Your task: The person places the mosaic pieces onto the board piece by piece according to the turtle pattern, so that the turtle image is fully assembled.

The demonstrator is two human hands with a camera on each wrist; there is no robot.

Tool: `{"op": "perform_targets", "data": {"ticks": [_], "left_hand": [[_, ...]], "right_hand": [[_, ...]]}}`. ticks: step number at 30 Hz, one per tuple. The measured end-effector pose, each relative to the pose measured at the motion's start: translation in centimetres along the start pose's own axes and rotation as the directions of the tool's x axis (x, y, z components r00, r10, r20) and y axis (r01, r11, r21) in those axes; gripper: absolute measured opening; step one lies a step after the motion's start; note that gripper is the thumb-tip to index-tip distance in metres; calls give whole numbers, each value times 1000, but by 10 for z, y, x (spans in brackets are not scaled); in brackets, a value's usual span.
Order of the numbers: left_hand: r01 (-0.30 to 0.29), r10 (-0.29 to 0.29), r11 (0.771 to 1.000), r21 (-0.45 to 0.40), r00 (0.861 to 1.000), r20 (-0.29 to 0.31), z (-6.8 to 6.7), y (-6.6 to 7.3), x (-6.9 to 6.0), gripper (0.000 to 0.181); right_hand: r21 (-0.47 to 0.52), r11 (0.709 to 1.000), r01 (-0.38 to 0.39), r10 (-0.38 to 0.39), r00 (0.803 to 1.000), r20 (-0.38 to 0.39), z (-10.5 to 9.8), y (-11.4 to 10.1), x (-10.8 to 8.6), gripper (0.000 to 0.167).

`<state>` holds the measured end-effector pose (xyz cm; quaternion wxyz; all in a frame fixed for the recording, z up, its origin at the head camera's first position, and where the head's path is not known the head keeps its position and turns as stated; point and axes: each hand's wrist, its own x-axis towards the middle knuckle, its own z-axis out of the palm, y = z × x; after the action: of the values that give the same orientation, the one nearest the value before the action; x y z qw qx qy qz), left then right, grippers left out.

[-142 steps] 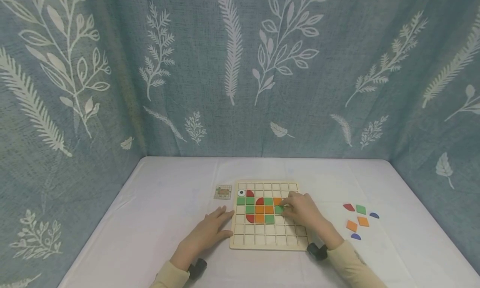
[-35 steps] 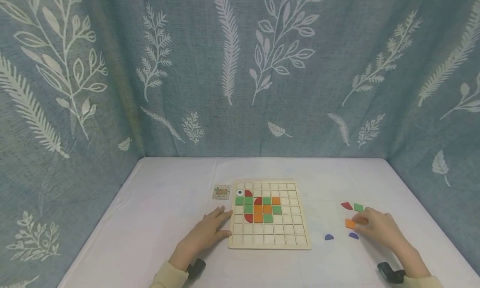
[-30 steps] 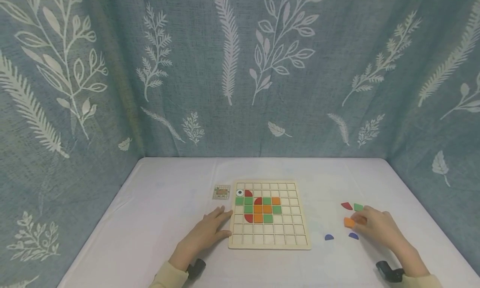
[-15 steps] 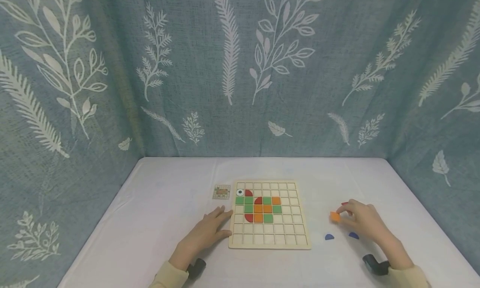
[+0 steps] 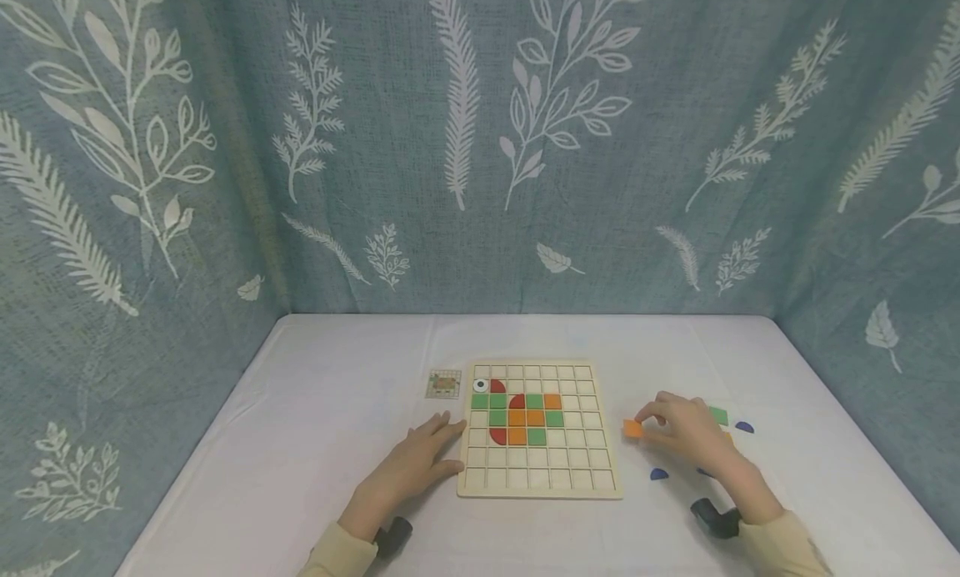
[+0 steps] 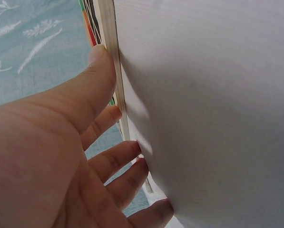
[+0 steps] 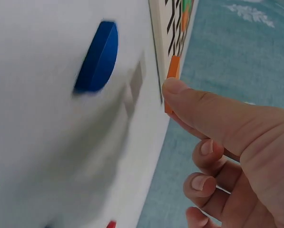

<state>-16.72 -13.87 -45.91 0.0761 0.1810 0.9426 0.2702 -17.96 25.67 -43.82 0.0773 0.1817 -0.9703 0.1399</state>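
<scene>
- Head view: the right hand [image 5: 684,431] has an orange square tile [image 5: 632,428] pinched in its grip, just right of the gridded board [image 5: 558,458] and apart from it.
- The left hand [image 5: 416,458] is at the board's left edge, its grip relaxed and holding nothing.
- Coloured pieces [image 5: 536,418] and a round eye piece [image 5: 481,385] sit in the board's far left part.
- A picture card [image 5: 444,383] lies on the desk [image 5: 352,377], left of the board's far end.
- A blue half-round piece [image 5: 658,474] lies near the right hand; a green piece [image 5: 718,415] lies right of it.
- Left wrist view: the thumb touches the board's edge, fingers spread.
- Right wrist view: the tile is raised off the desk, held by the thumb.
</scene>
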Motion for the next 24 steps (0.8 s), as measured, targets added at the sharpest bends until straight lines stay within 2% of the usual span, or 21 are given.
{"op": "perform_targets", "data": {"ticks": [5,14,20,24], "left_hand": [[1,-1,1000,-1,1000,2,0,0,0,62],[11,-11,1000,-12,1000,7,-1,2,-2,62],[17,-17,1000,-6,1000,5,-1,1,-2,62],[13,-13,1000,-17,1000,10,-2,2,-3,62]], "right_hand": [[34,999,-4,3,1000,31,4,-15,8,17],[59,997,46,-48,998,33,15,-35,23,14],[104,992,71,-75,996,43,20,-47,32,18],[90,992,84,-88,995,43,25,-53,35,20]]}}
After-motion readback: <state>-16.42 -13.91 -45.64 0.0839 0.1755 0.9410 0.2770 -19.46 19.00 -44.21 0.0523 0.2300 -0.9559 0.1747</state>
